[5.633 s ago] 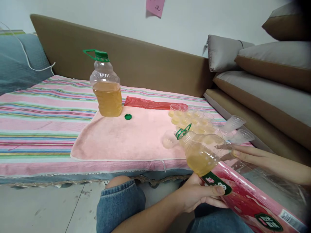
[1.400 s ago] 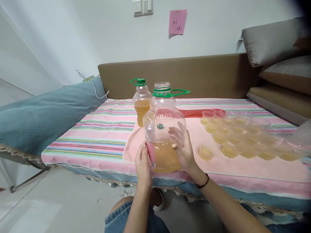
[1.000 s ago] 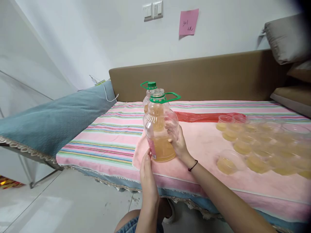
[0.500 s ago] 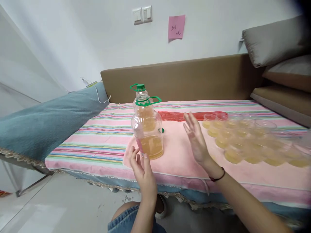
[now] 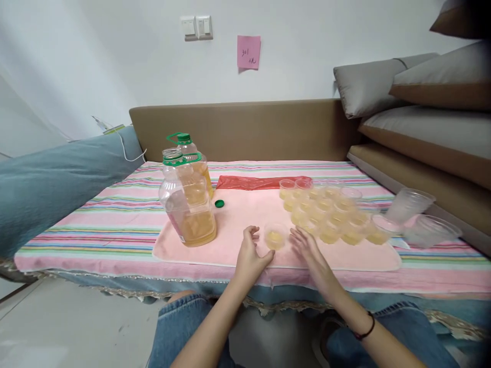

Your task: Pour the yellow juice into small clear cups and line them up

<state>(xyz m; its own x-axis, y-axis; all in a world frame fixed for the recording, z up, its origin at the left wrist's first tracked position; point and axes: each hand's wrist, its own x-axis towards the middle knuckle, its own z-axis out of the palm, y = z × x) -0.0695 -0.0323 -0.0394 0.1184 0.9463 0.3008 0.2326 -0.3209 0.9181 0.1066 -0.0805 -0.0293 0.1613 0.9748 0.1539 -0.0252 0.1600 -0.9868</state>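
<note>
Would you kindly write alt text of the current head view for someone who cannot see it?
The left hand and right hand, both open, flank a clear cup of yellow liquid on a pink cloth, with similar cups clustered right and two bottles standing left.

On wall: pink handwritten note [image 5: 248, 52], paired light switches [image 5: 197, 27]. At right: stacked grey-and-brown cushions [image 5: 433, 123]. At left: white cable [image 5: 123, 146].

clear glossy plastic bottle [image 5: 187, 209], soft matt cloth towel [image 5: 238, 225], crinkled shiny red plastic [image 5: 261, 182].
</note>
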